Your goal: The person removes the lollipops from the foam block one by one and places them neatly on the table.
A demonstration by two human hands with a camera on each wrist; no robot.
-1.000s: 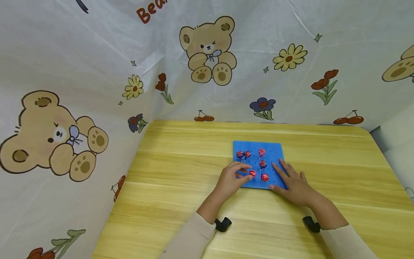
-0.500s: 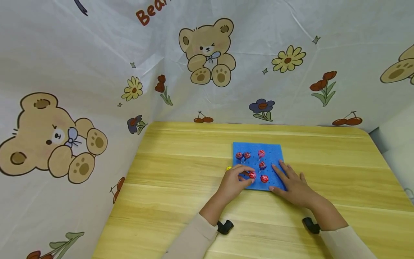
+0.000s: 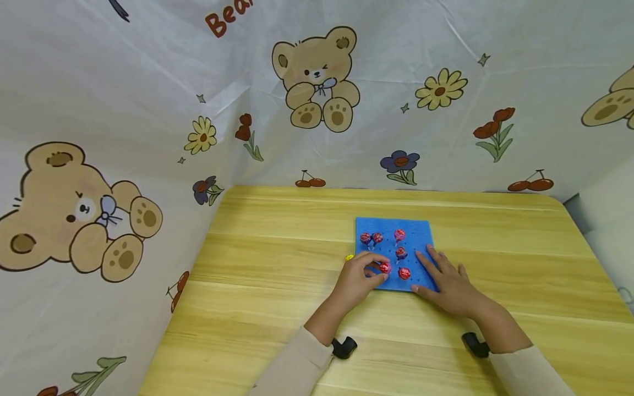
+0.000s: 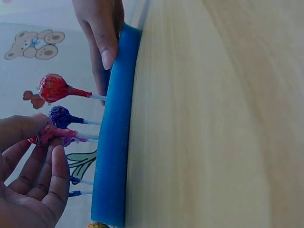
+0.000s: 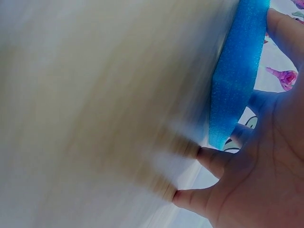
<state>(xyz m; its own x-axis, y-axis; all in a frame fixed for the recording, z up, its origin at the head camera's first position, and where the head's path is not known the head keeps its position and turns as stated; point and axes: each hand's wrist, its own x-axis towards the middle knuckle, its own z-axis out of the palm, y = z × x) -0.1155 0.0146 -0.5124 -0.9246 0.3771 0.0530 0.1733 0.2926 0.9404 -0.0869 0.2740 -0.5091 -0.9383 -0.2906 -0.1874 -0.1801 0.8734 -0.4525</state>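
A big bear cloth (image 3: 386, 49) hangs behind the tabletop (image 3: 267, 247). On it lies a blue block (image 3: 421, 237), dotted with little holes. The right hand (image 3: 453, 283) has its fingers spread wide, and some of them touch the block's right side. The left hand (image 3: 353, 276) pinches a pinkish-red pop (image 3: 384, 268) by its round head, over the near part of the block. The stick (image 4: 88, 136) runs down from those fingers and meets the block's top; I can't see how deep it goes. The left hand is the nearer one. Five other pops (image 3: 404, 273) stand up in the block. A yellow bit (image 3: 349, 257) peeks out past the block's left edge, mostly hidden.
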